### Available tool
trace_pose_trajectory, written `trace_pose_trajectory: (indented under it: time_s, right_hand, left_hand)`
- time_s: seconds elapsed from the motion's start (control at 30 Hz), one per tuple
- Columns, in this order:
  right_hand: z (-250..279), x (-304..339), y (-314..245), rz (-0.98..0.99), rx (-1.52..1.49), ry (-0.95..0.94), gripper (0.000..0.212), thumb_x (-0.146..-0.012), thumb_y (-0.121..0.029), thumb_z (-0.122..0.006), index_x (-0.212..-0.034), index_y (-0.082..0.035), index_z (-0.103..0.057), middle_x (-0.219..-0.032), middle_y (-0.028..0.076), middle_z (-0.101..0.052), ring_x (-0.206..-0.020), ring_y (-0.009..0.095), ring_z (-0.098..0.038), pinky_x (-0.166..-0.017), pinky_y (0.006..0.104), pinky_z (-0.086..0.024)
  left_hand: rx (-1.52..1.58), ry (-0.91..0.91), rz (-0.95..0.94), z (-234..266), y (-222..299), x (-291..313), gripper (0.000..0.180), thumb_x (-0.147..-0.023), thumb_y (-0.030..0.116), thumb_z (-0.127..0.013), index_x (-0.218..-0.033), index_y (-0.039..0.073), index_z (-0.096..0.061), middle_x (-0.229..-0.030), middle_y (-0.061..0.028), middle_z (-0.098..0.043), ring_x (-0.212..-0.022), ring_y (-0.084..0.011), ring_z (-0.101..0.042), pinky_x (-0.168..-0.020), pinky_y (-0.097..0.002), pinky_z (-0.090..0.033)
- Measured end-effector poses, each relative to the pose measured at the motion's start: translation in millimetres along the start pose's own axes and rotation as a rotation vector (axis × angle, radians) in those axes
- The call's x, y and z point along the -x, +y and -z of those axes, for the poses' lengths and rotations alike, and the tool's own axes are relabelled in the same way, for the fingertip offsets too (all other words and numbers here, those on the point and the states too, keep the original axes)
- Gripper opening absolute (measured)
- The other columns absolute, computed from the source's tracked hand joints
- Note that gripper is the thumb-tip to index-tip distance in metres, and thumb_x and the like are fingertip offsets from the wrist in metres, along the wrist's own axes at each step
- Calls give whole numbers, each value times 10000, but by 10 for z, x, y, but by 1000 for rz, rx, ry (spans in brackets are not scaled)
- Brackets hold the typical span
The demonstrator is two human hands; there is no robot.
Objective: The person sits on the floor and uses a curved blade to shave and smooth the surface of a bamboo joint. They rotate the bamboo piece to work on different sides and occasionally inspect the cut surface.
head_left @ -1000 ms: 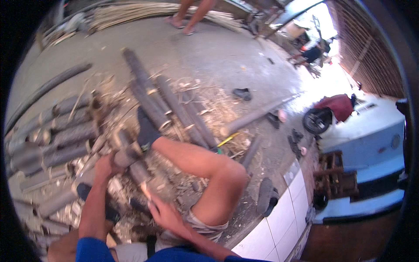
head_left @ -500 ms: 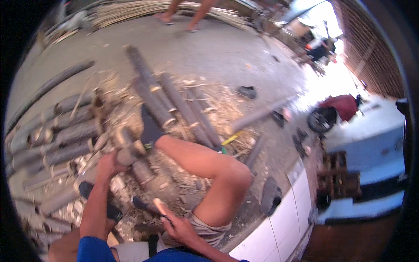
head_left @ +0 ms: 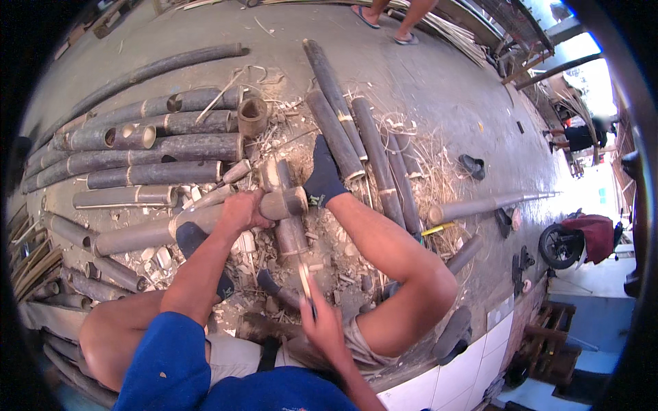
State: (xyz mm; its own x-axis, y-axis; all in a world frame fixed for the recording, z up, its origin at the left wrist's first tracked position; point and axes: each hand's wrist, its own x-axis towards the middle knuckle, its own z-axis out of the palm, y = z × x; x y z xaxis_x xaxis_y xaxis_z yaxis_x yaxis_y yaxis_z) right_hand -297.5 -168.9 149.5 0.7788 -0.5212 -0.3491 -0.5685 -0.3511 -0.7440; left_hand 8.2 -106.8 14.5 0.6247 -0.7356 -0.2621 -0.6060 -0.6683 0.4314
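My left hand (head_left: 241, 211) is wrapped around a thick bamboo pole (head_left: 140, 235) left of centre. The pole's right end rests across a shorter, dark bamboo piece (head_left: 291, 236) on the floor. My two feet in dark socks (head_left: 323, 171) are beside the pole, one on each side of the shorter piece. Low in the middle, my right hand (head_left: 323, 322) is closed on a slim tool (head_left: 305, 279) with a pale wooden end and a dark part by the fingers. Its exact kind is unclear. A dark curved piece (head_left: 279, 291) lies just left of that hand.
Several cut bamboo poles (head_left: 157, 147), some with holes, lie at left; more bamboo lengths (head_left: 373, 151) lie beyond my right leg. Wood chips (head_left: 164, 257) litter the floor. Sandals (head_left: 473, 164) and a motorbike (head_left: 562, 243) are at right. Another person's feet (head_left: 404, 38) stand at the far side.
The view has swung left and become sharper, so the scene sits farther right in the picture. My left hand still grips the bamboo pole, and my right hand still holds the slim tool.
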Motion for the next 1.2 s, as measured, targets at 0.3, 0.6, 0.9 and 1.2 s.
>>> trace_pose_trajectory:
  time_s: [0.3,0.6,0.9,1.2]
  right_hand:
    - [-10,30,-36,133,-8,80,534,-1024,-204,-569,-1529,-74,-455,-932,332,-659,-782,443,-702,-696,440,-533]
    - [-142,-587,-37,56,46,24,522,-1033,-210,-554,-1530,-84,-460,-1008,338,-664,-898,421,-734,-743,421,-552]
    - [-107,-428,28,0,42,-18,538,-1017,-203,-564,-1527,-71,-449,-961,343,-673,-848,507,-675,-694,537,-531]
    - [25,180,-38,45,-69,30,524,-1024,-195,-563,-1518,-53,-464,-1183,354,-625,-986,470,-697,-820,444,-550]
  left_hand:
    - [10,-62,40,50,-14,-16,860,-561,485,-917,-1304,151,-640,-1070,-154,-750,-1057,-346,-706,-899,-472,-551]
    - [15,-55,44,56,1,32,880,-561,493,-907,-1328,156,-638,-1037,-165,-750,-1020,-357,-712,-888,-470,-554]
    - [-18,-14,33,40,31,-15,829,-566,492,-902,-1282,156,-654,-1038,-148,-754,-1014,-351,-715,-883,-471,-558]
    - [-1,-45,-3,4,-42,-29,808,-569,475,-897,-1269,156,-652,-1052,-151,-749,-1020,-351,-711,-893,-470,-551]
